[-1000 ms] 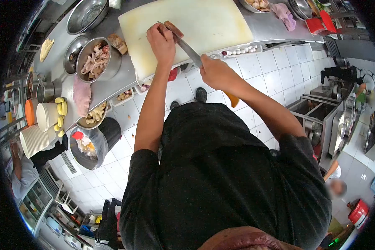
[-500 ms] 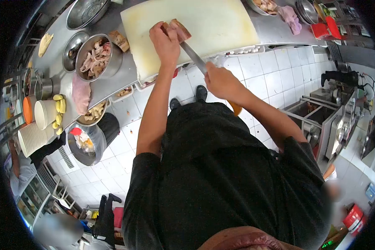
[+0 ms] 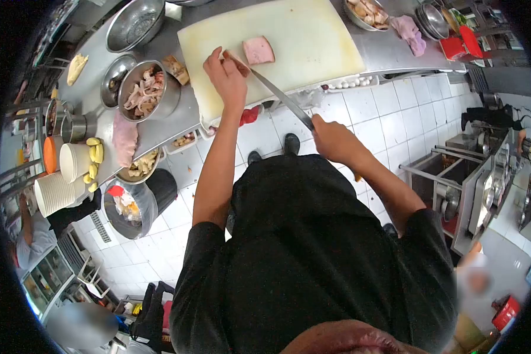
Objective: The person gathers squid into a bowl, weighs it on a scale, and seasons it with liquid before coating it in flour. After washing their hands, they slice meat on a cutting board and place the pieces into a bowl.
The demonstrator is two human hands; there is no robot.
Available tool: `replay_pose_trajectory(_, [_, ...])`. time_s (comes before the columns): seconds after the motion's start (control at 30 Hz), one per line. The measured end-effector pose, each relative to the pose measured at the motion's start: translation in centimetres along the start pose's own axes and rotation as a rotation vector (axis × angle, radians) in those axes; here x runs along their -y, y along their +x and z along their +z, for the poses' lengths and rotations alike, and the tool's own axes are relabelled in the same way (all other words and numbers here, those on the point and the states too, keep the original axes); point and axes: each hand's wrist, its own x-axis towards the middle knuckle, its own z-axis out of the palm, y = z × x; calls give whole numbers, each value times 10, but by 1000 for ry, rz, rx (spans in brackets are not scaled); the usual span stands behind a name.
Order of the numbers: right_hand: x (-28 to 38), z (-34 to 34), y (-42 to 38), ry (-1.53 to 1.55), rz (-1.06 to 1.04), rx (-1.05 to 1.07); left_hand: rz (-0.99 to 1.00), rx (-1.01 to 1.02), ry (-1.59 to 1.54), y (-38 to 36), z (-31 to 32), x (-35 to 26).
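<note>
A pink block of meat with a brown rind [image 3: 258, 51] lies on the white cutting board [image 3: 312, 35]. To its left, my left hand [image 3: 226, 79] grips a second piece of brown-edged meat [image 3: 237, 64], partly hidden by the fingers. My right hand [image 3: 338, 140] is closed round the handle of a long knife [image 3: 283, 99]. Its blade slants up and left over the board's near edge, with the tip beside the piece in my left hand.
Left of the board stand a metal bowl of meat strips [image 3: 174, 97] and an empty-looking metal bowl [image 3: 133, 29]. A bowl of cut pieces [image 3: 366, 15] and a pink cloth [image 3: 408, 34] lie to the right. Below the counter is a lined bin [image 3: 127, 209]. Other people work nearby.
The meat block now lies apart on the board, away from my left hand. That hand has moved slightly left with another piece, and my right hand has drawn the knife down and right.
</note>
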Motion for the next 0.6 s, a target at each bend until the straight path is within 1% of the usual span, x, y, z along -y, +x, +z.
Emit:
replay_pose_trajectory(0.03, [-4, -4, -9, -8, -21, -18, -32, -7, -10, 0, -8, -7])
replay_pose_trajectory(0.07, [-10, -8, -17, -18, -44, -37, -157, 38, -32, 0, -15, -15])
replay_pose_trajectory(0.1, [-17, -13, -24, -29, -70, -49, -182, 76, 29, 3, -16, -21])
replay_pose_trajectory(0.17, [-29, -25, -37, 39, -54, -10, -246, 147, 161, 3, -21, -29])
replay_pose_trajectory(0.2, [-34, -31, -42, 73, -45, 12, -301, 201, 149, 6, -25, -32])
replay_pose_trajectory(0.3, [-45, -44, -53, 212, 62, -6, -340, 191, 137, 6, -23, -46])
replay_pose_trajectory(0.33, [-53, -45, -51, 261, 69, -22, -399, 190, 80, 5, -23, -59])
replay_pose_trajectory(0.43, [-63, -52, -48, 405, 147, -46, -89, 161, 482, -9, -7, -62])
replay_pose_trajectory(0.47, [-68, -53, -46, 438, 140, -59, -56, 143, 480, -11, -4, -61])
replay_pose_trajectory(0.57, [-87, -51, -40, 518, 127, -85, -258, 159, 412, -1, -4, -48])
replay_pose_trajectory(0.6, [-93, -50, -39, 531, 125, -88, -186, 72, 389, 0, -6, -32])
